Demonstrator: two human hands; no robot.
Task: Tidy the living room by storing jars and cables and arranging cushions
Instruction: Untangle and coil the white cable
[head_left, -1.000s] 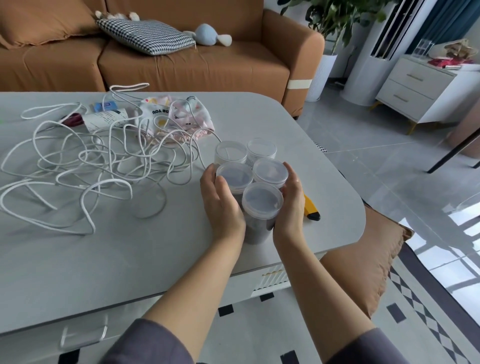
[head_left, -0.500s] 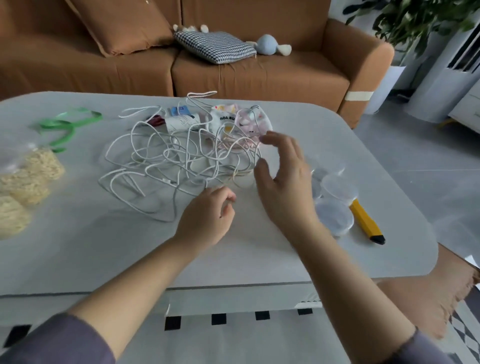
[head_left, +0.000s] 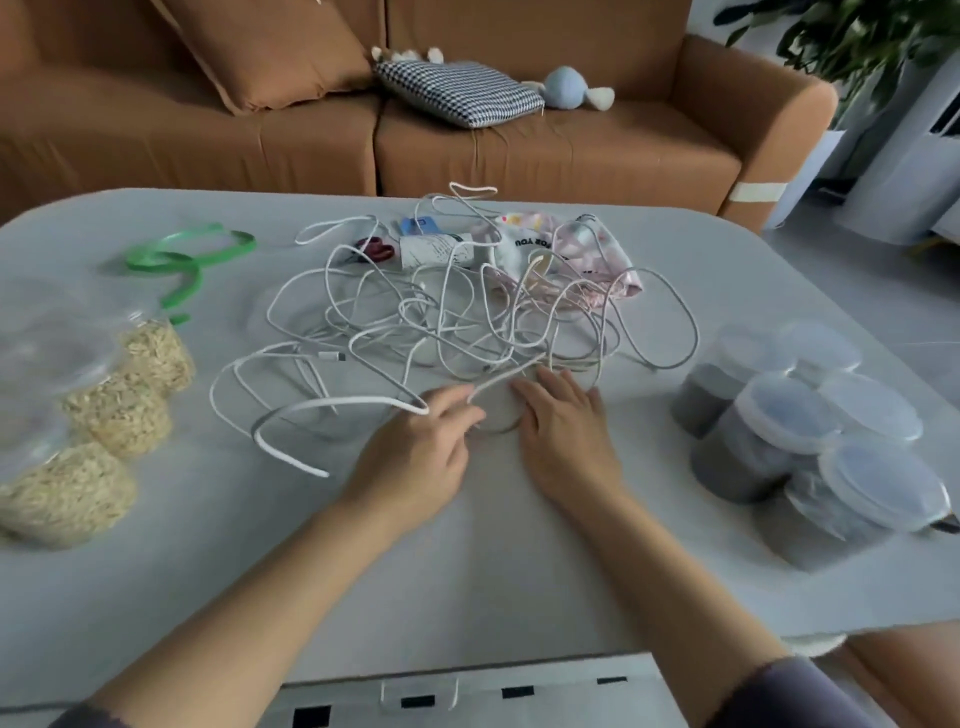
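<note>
- Roughly in the middle of the table (head_left: 467, 582), nearer to its far edge, the white cables (head_left: 447, 322) lie in one loose tangle.
- At the near side of the tangle, the left hand (head_left: 415, 457) has its fingers curled and pinches one strand of the cables.
- Just beside it, the right hand (head_left: 566, 431) lies flat on the table with fingers straight, the tips touching the tangle and clamped on nothing.
- Near the right edge, the grey-filled jars (head_left: 769, 436) stand close together with lids on.
- At the left edge stand the grain jars (head_left: 119, 410), somewhat blurred, with a green ribbon (head_left: 182, 260) behind them.
- On the sofa (head_left: 597, 150) beyond the far edge lie a checked cushion (head_left: 457, 93) and a brown cushion (head_left: 270, 52).
</note>
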